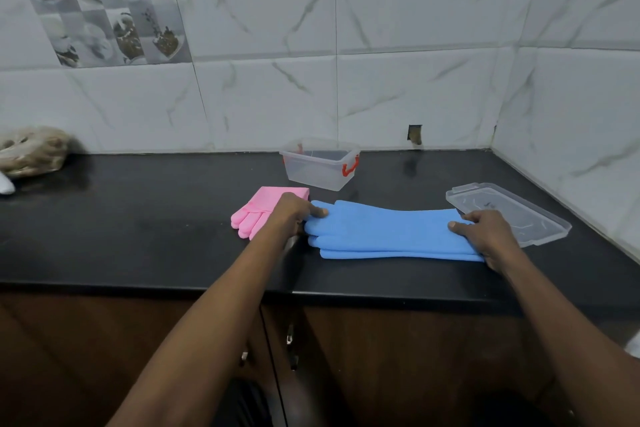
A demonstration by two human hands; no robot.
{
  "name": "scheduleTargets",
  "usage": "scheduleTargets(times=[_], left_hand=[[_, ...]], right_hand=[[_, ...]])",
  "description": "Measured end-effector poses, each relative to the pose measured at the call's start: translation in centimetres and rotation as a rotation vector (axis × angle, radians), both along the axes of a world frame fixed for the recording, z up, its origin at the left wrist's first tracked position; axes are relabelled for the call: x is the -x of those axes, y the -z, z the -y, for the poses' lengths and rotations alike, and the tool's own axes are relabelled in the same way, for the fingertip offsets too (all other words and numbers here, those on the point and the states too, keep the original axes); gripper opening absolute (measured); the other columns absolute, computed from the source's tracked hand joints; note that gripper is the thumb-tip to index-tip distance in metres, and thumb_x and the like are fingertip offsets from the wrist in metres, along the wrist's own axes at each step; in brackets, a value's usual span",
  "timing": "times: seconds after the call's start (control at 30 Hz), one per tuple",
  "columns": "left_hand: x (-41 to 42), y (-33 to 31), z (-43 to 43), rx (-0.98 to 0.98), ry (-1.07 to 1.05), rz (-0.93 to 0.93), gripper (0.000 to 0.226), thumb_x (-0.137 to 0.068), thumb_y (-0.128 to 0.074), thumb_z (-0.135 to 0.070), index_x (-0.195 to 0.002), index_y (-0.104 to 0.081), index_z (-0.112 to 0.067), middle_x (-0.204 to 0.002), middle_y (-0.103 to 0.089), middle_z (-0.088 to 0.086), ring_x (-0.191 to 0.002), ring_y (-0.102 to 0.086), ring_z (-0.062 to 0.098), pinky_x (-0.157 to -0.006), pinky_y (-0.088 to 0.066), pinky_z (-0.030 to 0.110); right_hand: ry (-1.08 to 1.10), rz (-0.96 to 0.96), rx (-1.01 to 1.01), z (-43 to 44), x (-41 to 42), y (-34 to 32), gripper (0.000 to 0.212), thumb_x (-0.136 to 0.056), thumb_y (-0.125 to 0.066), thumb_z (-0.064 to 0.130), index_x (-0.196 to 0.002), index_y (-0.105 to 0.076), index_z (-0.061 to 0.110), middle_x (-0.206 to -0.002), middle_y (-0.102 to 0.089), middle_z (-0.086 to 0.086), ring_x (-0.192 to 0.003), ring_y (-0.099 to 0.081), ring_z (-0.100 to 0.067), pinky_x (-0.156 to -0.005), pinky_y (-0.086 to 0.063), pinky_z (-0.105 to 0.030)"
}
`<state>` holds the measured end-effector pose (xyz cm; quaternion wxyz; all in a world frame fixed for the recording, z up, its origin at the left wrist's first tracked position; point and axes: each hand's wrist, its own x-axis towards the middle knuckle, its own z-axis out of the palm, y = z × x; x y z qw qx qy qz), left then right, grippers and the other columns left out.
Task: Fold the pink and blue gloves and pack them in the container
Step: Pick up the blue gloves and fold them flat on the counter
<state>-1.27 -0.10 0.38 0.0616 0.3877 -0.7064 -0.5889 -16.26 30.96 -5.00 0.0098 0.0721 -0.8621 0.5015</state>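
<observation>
A black polished stone counter (138, 236) runs along a wall of white marble-veined tiles (415, 45), which turns a corner beyond my right hand. Up on the wall past my left hand is a panel of grey picture tiles (104, 10); I cannot make out their pictures. Brown wooden cabinet doors (415, 357) stand under the counter's edge, below my forearms.

Far out beyond my left hand, against the wall, lies a crumpled clear plastic bag of something brownish (33, 151). In the wall ahead, between my hands and farther back, is a small dark rectangular hole (415, 133).

The clear plastic container with orange-red clip handles (311, 177) stands open on the counter just ahead of my left hand, near the wall; through its sides I see only counter and wall. Its flat clear plastic lid (526, 218) lies on the counter just beyond my right hand, partly hidden by my knuckles.

The folded pink rubber gloves (263, 208) lie under and just left of my left hand, between it and the container, fingers pointing left.

The long blue rubber gloves (388, 232) lie flat, stacked, stretched between my hands. My left hand (294, 215) holds their finger end, thumb on top and the other fingers curled out of sight. My right hand (491, 236) grips the cuff end, thumb pressed on top and fingers wrapped round the edge. Nothing lies between the gloves and the container.
</observation>
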Motion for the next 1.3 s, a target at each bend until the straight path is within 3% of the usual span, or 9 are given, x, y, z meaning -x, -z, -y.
scheduleTargets(times=[0.1, 0.27, 0.43, 0.57, 0.67, 0.77, 0.97, 1.13, 1.3], left_hand=[[0.1, 0.3, 0.4, 0.103, 0.019, 0.026, 0.041, -0.069, -0.088, -0.017, -0.095, -0.062, 0.002, -0.08, -0.064, 0.009, -0.071, -0.059, 0.02, -0.056, -0.045, 0.03], [0.5, 1.7, 0.6, 0.21, 0.062, -0.049, 0.056, -0.068, -0.088, -0.014, -0.115, -0.062, 0.002, -0.105, -0.069, 0.013, -0.098, -0.064, 0.029, -0.085, -0.055, 0.039], [0.8, 2.2, 0.8, 0.156, 0.053, -0.106, 0.053, -0.07, -0.086, -0.013, -0.117, -0.063, -0.001, -0.094, -0.07, 0.008, -0.089, -0.065, 0.023, -0.072, -0.052, 0.032], [0.6, 2.8, 0.9, 0.106, 0.023, -0.158, 0.029, -0.075, -0.082, -0.01, -0.099, -0.067, -0.005, -0.08, -0.07, 0.006, -0.075, -0.067, 0.02, -0.057, -0.049, 0.026], [0.5, 3.3, 0.6, 0.226, 0.032, -0.159, 0.024, -0.073, -0.084, -0.014, -0.083, -0.062, -0.012, -0.085, -0.069, 0.006, -0.075, -0.065, 0.018, -0.059, -0.05, 0.027], [0.4, 3.6, -0.2, 0.437, 0.068, -0.165, 0.037, -0.07, -0.086, -0.021, -0.088, -0.055, -0.014, -0.077, -0.06, -0.003, -0.074, -0.059, 0.014, -0.055, -0.045, 0.026], [0.2, 4.0, -1.2, 0.635, 0.078, -0.15, 0.04, -0.072, -0.084, -0.029, -0.092, -0.053, -0.012, -0.086, -0.059, 0.007, -0.083, -0.056, 0.024, -0.073, -0.052, 0.04], [0.3, 3.8, -1.0, 0.547, 0.104, -0.157, 0.046, -0.072, -0.083, -0.04, -0.098, -0.057, -0.013, -0.092, -0.061, 0.004, -0.084, -0.06, 0.023, -0.059, -0.048, 0.031], [0.6, 4.2, -0.5, 0.419, 0.066, -0.223, 0.026, -0.08, -0.078, -0.035, -0.08, -0.06, -0.016, -0.081, -0.063, 0.002, -0.083, -0.061, 0.026, -0.076, -0.053, 0.04]], right_hand=[[0.0, -0.007, 0.049, 0.0, 0.3, 0.4, 0.036, -0.083, -0.074, 0.016, -0.112, -0.067, -0.003, -0.107, -0.07, -0.018, -0.096, -0.065, -0.032, -0.093, -0.052, -0.047], [0.006, 0.1, 0.209, -0.3, 0.7, 0.6, 0.029, -0.084, -0.072, 0.008, -0.11, -0.067, -0.005, -0.105, -0.069, -0.023, -0.097, -0.067, -0.038, -0.092, -0.053, -0.054], [0.001, 0.112, 0.214, 0.0, 0.4, 0.4, 0.024, -0.088, -0.067, 0.006, -0.111, -0.066, -0.003, -0.107, -0.068, -0.022, -0.099, -0.066, -0.036, -0.089, -0.056, -0.051], [-0.005, 0.085, 0.2, 0.2, -0.2, 0.2, 0.017, -0.091, -0.062, 0.007, -0.107, -0.066, 0.001, -0.107, -0.068, -0.02, -0.093, -0.065, -0.03, -0.062, -0.054, -0.034], [0.014, 0.04, 0.141, 0.2, -1.0, -0.2, 0.024, -0.09, -0.066, 0.01, -0.113, -0.065, 0.003, -0.107, -0.066, -0.013, -0.092, -0.065, -0.027, -0.053, -0.053, -0.029], [0.067, -0.013, 0.157, -0.1, -1.7, -0.1, 0.029, -0.087, -0.07, 0.011, -0.114, -0.065, 0.004, -0.109, -0.063, -0.009, -0.089, -0.065, -0.025, -0.047, -0.051, -0.025], [0.19, -0.137, 0.126, 0.0, -2.4, -0.1, 0.029, -0.086, -0.071, 0.009, -0.114, -0.067, 0.003, -0.105, -0.064, -0.011, -0.084, -0.061, -0.022, -0.056, -0.059, -0.032], [0.135, -0.104, 0.055, -0.2, -2.3, -0.1, 0.03, -0.093, -0.06, 0.007, -0.123, -0.061, 0.008, -0.12, -0.06, -0.009, -0.089, -0.058, -0.02, -0.065, -0.061, -0.036], [0.122, -0.023, 0.059, -0.5, -1.7, -0.5, 0.026, -0.09, -0.062, 0.015, -0.106, -0.065, -0.004, -0.101, -0.065, -0.012, -0.079, -0.056, -0.021, -0.064, -0.048, -0.03]])
